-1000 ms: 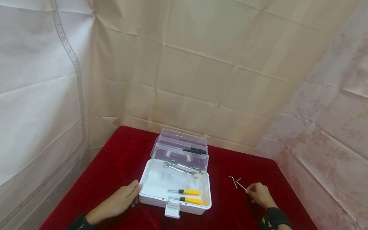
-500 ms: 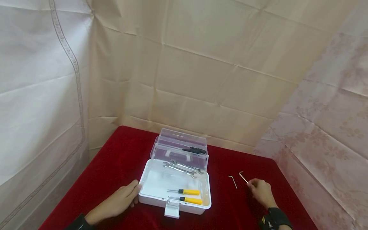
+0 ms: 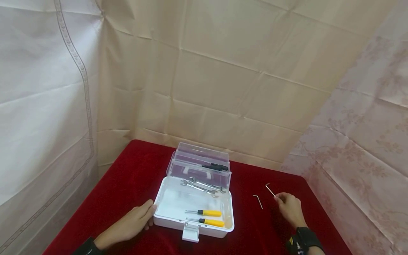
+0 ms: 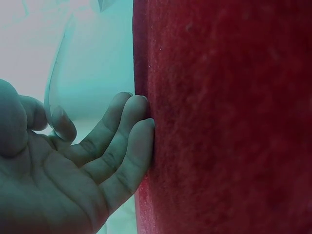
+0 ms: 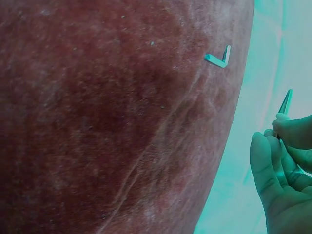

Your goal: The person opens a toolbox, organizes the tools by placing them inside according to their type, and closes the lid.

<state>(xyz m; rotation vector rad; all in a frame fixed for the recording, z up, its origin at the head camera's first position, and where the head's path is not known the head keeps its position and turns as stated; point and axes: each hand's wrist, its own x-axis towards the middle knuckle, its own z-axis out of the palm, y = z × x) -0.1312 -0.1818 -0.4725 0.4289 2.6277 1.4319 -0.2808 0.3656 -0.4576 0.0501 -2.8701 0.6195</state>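
A white toolbox [image 3: 207,232] with a clear lid stands open on the red cloth. My left hand [image 3: 132,221] holds its front left corner, thumb and forefinger at the edge; the other fingers touch the cloth in the left wrist view. Off to the right, my right hand [image 3: 290,208] pinches an Allen key [image 3: 270,190] by one end, its short bent end pointing away, raised above the cloth. A second Allen key [image 3: 259,202] lies on the cloth between that hand and the box. The right wrist view shows the held key's tip [image 5: 286,101] beyond the fingers.
Inside the box lie two yellow-handled screwdrivers [image 3: 211,213] at the front and two open-ended wrenches [image 3: 200,188] at the back. Black-handled tools [image 3: 216,166] sit in the lid. A white latch [image 3: 191,232] hangs at the front. Beige curtains [image 3: 216,92] surround the red table [image 3: 143,163].
My right hand has lifted the Allen key off the cloth and moved slightly away from me, apart from the other key. The left hand and toolbox have stayed put.
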